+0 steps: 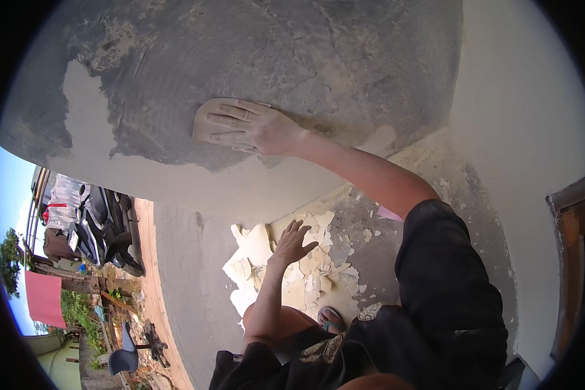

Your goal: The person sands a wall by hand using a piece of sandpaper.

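Observation:
My right hand [263, 129] lies flat over a beige sandpaper sheet [202, 121], pressing it against the wall [292, 55]. Dust whitens its fingers, and the sheet's left end sticks out past them. Grey, scraped plaster shows over most of this wall, while pale paint [162, 179] remains along its lower part. Well away from the wall, my left hand [292, 244] hangs in the air with its fingers apart and nothing in it. Below it, peeled cream paint flakes [250, 244] are heaped on the floor.
A second, pale wall [513, 97] meets the scraped one at the right. A brown wooden frame [573, 227] stands at the far right. My sandalled foot [331, 318] is beside the flakes. Outdoors at left are parked motorbikes [97, 224], a blue chair [123, 354] and hanging cloth [44, 299].

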{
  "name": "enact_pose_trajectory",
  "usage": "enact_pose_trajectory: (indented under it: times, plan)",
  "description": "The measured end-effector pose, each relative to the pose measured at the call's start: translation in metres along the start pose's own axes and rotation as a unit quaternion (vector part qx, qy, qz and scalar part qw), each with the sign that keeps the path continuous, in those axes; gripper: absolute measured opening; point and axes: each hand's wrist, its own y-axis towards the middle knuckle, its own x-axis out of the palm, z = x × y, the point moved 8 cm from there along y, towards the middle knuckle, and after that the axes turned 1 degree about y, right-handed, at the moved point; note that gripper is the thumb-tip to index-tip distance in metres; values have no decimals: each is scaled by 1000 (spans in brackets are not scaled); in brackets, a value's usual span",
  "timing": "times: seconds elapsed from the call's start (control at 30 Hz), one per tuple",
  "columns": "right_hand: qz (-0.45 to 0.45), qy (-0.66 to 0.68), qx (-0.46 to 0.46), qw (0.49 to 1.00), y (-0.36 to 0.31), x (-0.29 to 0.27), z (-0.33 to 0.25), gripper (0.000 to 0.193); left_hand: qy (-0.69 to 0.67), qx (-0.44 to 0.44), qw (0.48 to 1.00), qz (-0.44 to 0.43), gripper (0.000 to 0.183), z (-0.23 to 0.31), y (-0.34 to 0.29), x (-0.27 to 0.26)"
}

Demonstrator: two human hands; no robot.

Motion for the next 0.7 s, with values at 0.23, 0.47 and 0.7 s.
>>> enact_pose_trajectory:
  times: [0.23, 0.47, 0.7]
  plan:
    - [-422, 236, -57, 874, -269, 35, -41, 38, -23, 2, 999, 36, 36, 33, -6, -32]
    - [-631, 238, 223, 704, -366, 21, 0, 35, -234, -71, 940, 238, 37, -79, -75, -142]
    - [-612, 188, 274, 717, -322, 15, 43, 38, -30, -284, 907, 311, 34, -170, -198, 82]
